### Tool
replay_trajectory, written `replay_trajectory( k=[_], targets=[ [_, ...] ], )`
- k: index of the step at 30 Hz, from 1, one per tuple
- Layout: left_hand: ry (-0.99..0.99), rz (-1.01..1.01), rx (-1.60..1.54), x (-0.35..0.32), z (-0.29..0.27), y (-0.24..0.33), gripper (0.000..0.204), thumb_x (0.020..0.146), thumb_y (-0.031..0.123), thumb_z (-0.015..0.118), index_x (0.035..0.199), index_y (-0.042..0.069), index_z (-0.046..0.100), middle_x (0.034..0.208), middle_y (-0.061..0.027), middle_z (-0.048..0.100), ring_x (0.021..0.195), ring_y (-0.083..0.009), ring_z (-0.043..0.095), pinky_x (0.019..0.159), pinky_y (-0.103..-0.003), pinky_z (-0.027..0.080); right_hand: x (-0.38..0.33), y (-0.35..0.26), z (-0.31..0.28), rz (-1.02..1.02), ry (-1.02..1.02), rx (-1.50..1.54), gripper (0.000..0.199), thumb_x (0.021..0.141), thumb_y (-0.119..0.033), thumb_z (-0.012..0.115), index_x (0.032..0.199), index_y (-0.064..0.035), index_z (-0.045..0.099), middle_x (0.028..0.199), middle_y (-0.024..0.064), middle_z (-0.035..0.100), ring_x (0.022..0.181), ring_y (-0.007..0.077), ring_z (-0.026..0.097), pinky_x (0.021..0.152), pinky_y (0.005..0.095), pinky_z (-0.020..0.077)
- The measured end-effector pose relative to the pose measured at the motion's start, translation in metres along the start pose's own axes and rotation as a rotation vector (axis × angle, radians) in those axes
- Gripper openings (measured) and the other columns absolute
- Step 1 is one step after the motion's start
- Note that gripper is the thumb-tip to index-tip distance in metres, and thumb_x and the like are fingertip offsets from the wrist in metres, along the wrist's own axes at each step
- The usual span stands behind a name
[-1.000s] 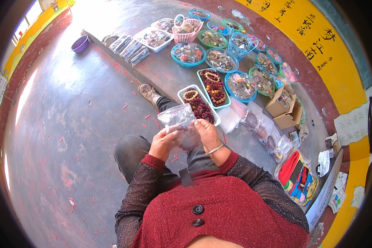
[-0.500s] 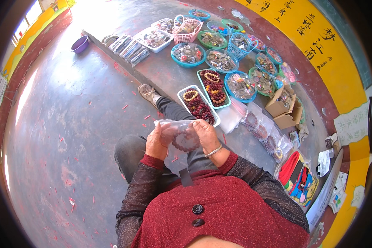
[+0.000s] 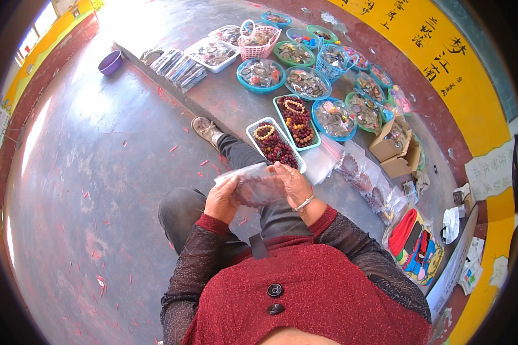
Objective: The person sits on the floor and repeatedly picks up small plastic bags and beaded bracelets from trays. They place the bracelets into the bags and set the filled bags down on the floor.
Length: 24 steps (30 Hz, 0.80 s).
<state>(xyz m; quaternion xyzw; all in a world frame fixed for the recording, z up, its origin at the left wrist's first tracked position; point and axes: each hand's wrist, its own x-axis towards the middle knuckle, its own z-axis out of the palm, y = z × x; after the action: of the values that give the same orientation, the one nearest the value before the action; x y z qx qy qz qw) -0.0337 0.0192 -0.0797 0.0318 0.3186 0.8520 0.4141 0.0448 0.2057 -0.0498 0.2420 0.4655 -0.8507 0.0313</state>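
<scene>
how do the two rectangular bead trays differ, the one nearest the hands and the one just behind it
The nearer tray has a whitish rim; the farther tray is edged in pale green.
The nearer tray sits close to the right hand; the farther tray lies beyond it, toward the basins.
The nearer tray's beads are mostly dark red; the farther tray also shows orange-yellow beads mid-pile.
Both hold dark red beads with a pale yellow loop on top.

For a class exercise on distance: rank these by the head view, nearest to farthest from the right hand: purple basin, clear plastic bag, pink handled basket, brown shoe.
1. Clear plastic bag, at the left of the right hand.
2. Brown shoe, ahead and left.
3. Pink handled basket, farther ahead.
4. Purple basin, far upper left.
</scene>
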Motion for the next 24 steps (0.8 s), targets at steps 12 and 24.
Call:
replay_trajectory(
  k=[12, 24],
  targets=[
    [-0.112, 0.064, 0.005, -0.004, 0.01, 0.012, 0.047, 0.089, 0.025, 0.05, 0.125, -0.002, 0.043, 0.118, -0.0159, 0.055, 0.106, -0.0257, 0.056, 0.083, -0.038, 0.049, -0.006, 0.014, -0.005, -0.152, -0.117, -0.202, 0.022, 0.09, -0.015, 0.055, 0.106, -0.0023, 0.061, 0.09, 0.0042, 0.066, 0.073, 0.0109, 0.064, 0.06, 0.0222, 0.0509],
    [-0.03, 0.019, -0.026, -0.005, 0.012, 0.007, 0.038, 0.089, 0.009, 0.05, 0.124, -0.002, 0.046, 0.117, -0.0168, 0.055, 0.101, -0.0252, 0.058, 0.083, -0.034, 0.049, -0.009, 0.007, -0.011, 0.017, -0.255, -0.07, 0.039, 0.087, -0.02, 0.059, 0.121, -0.0047, 0.05, 0.108, 0.0014, 0.059, 0.089, 0.0097, 0.06, 0.071, 0.0236, 0.0508]
  ],
)
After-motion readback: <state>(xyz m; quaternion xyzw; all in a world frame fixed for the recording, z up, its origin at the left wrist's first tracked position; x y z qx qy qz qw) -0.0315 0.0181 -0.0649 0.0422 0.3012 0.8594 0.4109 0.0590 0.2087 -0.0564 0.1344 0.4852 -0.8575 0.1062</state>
